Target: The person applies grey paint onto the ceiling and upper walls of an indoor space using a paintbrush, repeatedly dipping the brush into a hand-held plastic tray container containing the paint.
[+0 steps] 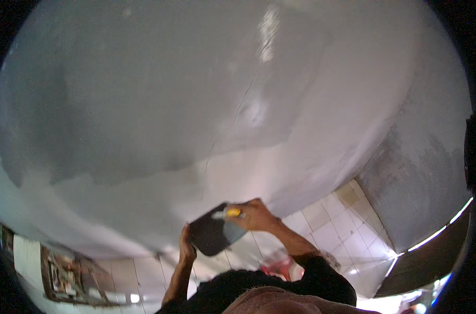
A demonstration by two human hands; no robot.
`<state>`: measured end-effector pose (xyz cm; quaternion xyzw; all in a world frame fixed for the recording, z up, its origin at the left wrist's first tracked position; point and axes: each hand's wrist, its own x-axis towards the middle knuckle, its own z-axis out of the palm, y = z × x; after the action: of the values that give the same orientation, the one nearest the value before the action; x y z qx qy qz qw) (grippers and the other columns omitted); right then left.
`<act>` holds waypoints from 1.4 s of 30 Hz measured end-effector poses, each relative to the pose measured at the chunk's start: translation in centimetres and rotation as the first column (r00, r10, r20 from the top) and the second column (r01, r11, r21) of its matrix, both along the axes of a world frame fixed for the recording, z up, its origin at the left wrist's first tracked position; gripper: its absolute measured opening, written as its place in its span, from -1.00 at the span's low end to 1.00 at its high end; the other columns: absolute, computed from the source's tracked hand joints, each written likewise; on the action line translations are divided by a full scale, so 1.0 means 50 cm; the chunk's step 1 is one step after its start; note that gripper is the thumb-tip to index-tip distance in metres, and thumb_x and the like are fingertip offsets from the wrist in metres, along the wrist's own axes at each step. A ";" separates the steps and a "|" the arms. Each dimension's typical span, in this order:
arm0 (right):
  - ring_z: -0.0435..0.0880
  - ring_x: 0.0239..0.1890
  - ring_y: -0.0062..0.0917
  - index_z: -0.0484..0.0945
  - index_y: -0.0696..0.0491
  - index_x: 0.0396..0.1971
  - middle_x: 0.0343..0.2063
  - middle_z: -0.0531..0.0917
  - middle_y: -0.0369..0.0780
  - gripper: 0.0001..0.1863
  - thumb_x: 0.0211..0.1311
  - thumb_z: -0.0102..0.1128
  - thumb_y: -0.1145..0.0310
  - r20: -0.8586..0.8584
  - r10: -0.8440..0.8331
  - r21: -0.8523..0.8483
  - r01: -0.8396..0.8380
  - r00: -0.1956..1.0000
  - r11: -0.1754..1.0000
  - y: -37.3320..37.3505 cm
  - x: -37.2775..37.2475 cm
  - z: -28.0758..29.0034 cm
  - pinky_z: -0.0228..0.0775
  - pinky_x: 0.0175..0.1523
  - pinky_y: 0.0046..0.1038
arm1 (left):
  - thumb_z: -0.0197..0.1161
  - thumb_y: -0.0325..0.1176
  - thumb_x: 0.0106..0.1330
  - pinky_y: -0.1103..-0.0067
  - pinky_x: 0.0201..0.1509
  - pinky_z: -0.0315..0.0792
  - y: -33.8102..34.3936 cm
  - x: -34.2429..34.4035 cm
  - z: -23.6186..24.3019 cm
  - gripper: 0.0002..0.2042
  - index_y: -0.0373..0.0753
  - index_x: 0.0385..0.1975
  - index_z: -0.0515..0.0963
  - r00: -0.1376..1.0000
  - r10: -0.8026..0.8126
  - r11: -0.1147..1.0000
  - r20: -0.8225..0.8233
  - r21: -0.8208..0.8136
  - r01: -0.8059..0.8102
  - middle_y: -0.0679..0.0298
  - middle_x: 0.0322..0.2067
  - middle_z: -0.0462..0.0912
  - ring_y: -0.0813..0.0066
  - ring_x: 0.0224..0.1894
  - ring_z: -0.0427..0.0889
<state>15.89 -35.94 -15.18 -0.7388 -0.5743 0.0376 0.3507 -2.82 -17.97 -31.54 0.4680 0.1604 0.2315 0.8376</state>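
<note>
My left hand point(186, 247) grips the left edge of a dark, flat board point(208, 234) with rounded corners, held tilted in front of my body. A lighter grey area covers the board's right part. In my right hand point(260, 215) is a small tool with a yellow handle point(233, 212). Its pale, flat end lies over the board's upper part; whether it touches the board, I cannot tell. Just beyond my hands rises a large, smooth grey wall point(159, 120), with darker and lighter patches and a thin, dark crack-like line running down it.
White floor tiles point(332, 222) lie below, some stained. To the right stands another grey panel point(410, 178) with rough patches, above a bright gap. At the lower left is a wooden frame or rack point(65, 277) with cluttered things. Something red and white point(282, 267) shows beside my right arm.
</note>
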 end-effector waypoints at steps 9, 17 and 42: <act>0.70 -0.52 -0.36 0.64 0.01 -0.25 -0.45 0.72 -0.22 -0.77 0.10 0.39 0.27 0.182 0.079 0.120 -0.102 0.980 0.988 0.026 0.044 -0.037 0.56 -0.36 -0.42 | -0.10 0.15 0.42 0.38 0.17 0.41 0.016 0.052 0.004 -0.38 -0.37 0.09 0.46 0.998 -0.057 0.993 -0.014 -0.105 0.055 0.07 0.02 0.58 0.25 0.05 0.57; 0.68 -0.57 -0.49 0.59 -0.11 -0.24 -0.46 0.69 -0.33 -0.74 0.10 0.37 0.15 0.266 -0.045 0.436 -0.079 0.963 0.897 -0.039 0.001 0.005 0.54 -0.42 -0.39 | -0.08 0.16 0.42 0.35 0.21 0.38 0.000 0.035 0.039 -0.38 -0.36 0.08 0.46 1.000 -0.013 0.996 -0.028 -0.085 0.011 0.09 0.03 0.58 0.24 0.07 0.55; 0.73 -0.44 -0.62 0.69 0.18 -0.40 -0.46 0.75 -0.22 -0.79 0.03 0.48 0.37 -0.227 0.007 0.248 0.051 0.974 0.967 -0.061 -0.080 -0.003 0.52 -0.28 -0.60 | -0.03 0.21 0.38 0.34 0.22 0.34 -0.031 0.048 0.063 -0.38 -0.25 0.13 0.41 0.983 0.048 0.986 -0.180 -0.149 -0.075 0.10 0.04 0.53 0.23 0.11 0.50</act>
<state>11.91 -38.99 -15.34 -0.6854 -0.5222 0.0441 0.5055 -0.41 -19.53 -28.38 0.4149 0.2656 0.2021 0.8464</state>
